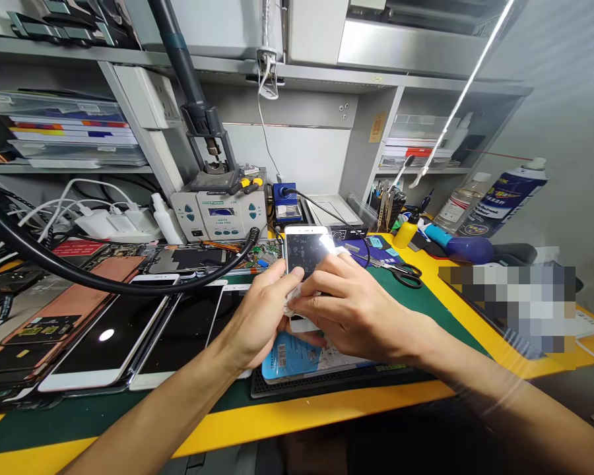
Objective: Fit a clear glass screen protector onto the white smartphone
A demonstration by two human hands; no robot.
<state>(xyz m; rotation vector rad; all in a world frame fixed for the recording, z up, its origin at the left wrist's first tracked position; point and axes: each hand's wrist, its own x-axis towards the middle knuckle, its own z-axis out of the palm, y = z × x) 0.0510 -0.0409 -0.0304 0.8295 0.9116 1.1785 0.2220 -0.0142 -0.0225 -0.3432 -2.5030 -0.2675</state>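
Observation:
A white smartphone (303, 249) is held up at the middle of the bench, its dark screen spotted with smudges and a bright reflection. My left hand (261, 313) grips it from the left, thumb over the edge of the screen. My right hand (354, 307) pinches a crumpled white wipe (292, 302) against the lower part of the screen. The palm hides much of the phone. Below both hands lies a blue printed package (290, 356) on a black mat (272, 389).
Several phones, including a white-framed phone (103, 336), lie at left. A thick black hose (103, 280) arcs over them. Behind stands a grey rework station (220, 211). To the right are scissors (406, 274), a yellow bottle (406, 232) and a spray can (507, 198).

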